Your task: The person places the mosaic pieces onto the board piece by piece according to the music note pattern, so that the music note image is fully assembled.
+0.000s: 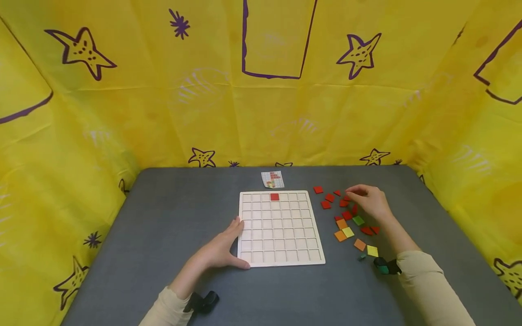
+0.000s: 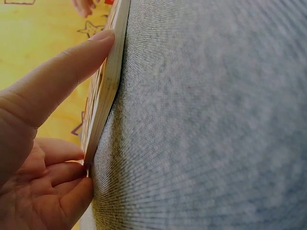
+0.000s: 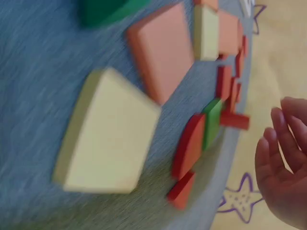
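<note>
A white square grid board (image 1: 281,226) lies on the dark table, with one red square tile (image 1: 275,197) in its top row. At the board's near left corner, my left hand (image 1: 222,249) holds it, thumb (image 2: 72,67) on the front edge and fingers at the left side. My right hand (image 1: 371,201) hovers over loose red pieces (image 1: 344,203) right of the board, its fingers loosely bent. No piece shows between those fingers in the right wrist view, though the thumb tip is largely hidden there.
Orange tiles (image 1: 340,236), yellow tiles (image 1: 372,251) and a green tile (image 1: 358,220) lie scattered between board and right forearm. A small dark green piece (image 1: 362,256) sits nearer me. Behind the board lies a pattern card (image 1: 273,179). Yellow cloth (image 1: 204,113) surrounds the table.
</note>
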The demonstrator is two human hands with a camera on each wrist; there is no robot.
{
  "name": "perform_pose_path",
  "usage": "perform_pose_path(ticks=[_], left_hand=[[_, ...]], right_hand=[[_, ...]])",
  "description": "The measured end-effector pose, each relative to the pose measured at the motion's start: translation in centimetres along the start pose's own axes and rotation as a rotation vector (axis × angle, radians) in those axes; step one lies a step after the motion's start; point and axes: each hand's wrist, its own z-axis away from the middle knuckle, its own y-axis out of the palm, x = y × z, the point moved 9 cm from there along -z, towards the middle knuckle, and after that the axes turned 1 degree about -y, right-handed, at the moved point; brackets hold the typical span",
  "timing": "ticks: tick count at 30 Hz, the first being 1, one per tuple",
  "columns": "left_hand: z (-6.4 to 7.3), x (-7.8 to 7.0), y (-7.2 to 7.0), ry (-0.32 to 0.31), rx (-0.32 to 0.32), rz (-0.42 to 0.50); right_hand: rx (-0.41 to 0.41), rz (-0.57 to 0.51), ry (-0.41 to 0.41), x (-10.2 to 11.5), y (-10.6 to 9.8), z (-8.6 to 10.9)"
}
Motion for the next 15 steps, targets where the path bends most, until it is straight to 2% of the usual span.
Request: perform_pose_path(ticks=[9, 15], left_hand=[[0.1, 0.3, 0.0, 0.003, -0.008, -0.009], [0.0, 0.2, 0.0, 0.008, -0.007, -0.002]], right_hand=[[0.019, 0.131, -0.048, -1.5, 0.6, -1.3], [0.102, 0.182, -0.087, -1.7, 1.3, -2.3]])
